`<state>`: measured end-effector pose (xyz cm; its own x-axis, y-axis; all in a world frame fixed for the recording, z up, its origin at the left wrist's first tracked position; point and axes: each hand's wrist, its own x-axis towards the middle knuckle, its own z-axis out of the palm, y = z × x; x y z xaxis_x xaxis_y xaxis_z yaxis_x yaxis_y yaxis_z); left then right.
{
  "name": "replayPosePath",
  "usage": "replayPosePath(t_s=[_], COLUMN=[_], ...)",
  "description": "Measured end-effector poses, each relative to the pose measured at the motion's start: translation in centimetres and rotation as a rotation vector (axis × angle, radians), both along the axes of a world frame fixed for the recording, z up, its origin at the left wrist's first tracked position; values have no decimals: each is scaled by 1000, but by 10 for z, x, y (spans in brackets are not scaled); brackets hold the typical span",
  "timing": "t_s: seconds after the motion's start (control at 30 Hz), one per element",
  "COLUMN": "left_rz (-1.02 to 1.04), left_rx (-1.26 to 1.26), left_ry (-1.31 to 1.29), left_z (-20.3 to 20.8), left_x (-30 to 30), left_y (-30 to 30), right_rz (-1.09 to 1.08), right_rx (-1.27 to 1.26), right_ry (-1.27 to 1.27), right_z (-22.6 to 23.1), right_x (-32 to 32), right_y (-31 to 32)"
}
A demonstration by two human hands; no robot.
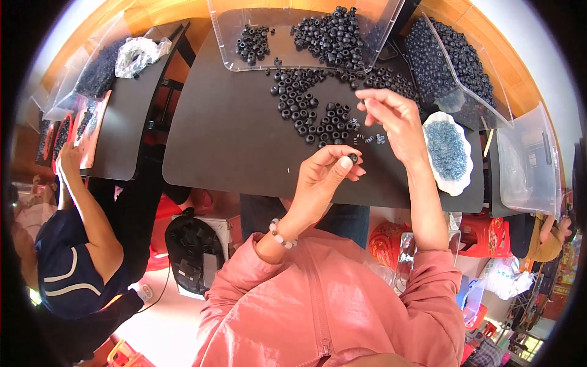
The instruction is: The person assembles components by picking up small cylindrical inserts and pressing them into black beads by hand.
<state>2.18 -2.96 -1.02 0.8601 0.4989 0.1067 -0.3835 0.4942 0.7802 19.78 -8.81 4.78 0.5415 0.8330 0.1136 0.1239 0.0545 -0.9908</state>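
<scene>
- Over on the left, a co-worker's hand [69,158] is at a side table [125,134], where a crumpled plastic bag [137,56] lies near the far end.
- On the main table [226,122], a clear tub [280,24] sits at the far edge, with two heaps of black beads in it.
- Loose beads [299,101] trail from that tub toward the middle of the surface.
- The person's left hand [319,177], above the near part of the surface, pinches a single bead [353,158] between thumb and fingers.
- Just beyond that bead lie some tiny pale bits [380,139].
- The right hand [394,119] is raised above the surface, fingers bent; I can't tell whether it holds anything.
- A bead-filled tub [498,116] stands at the far right corner.
- By the right edge, a white scalloped dish [466,168] holds tiny bluish bits [446,150].
</scene>
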Motion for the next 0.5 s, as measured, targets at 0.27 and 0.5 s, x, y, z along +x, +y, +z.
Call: replayPosePath(t_s=[0.27,0.5], left_rz=[91,165], left_rx=[14,139], left_ry=[59,45], left_z=[5,0], left_x=[-24,-21], left_y=[4,5], right_rz=[93,101], right_rx=[57,61], right_ry=[294,331], right_z=[-7,-13], right_x=[-53,-62], right_y=[-43,-47])
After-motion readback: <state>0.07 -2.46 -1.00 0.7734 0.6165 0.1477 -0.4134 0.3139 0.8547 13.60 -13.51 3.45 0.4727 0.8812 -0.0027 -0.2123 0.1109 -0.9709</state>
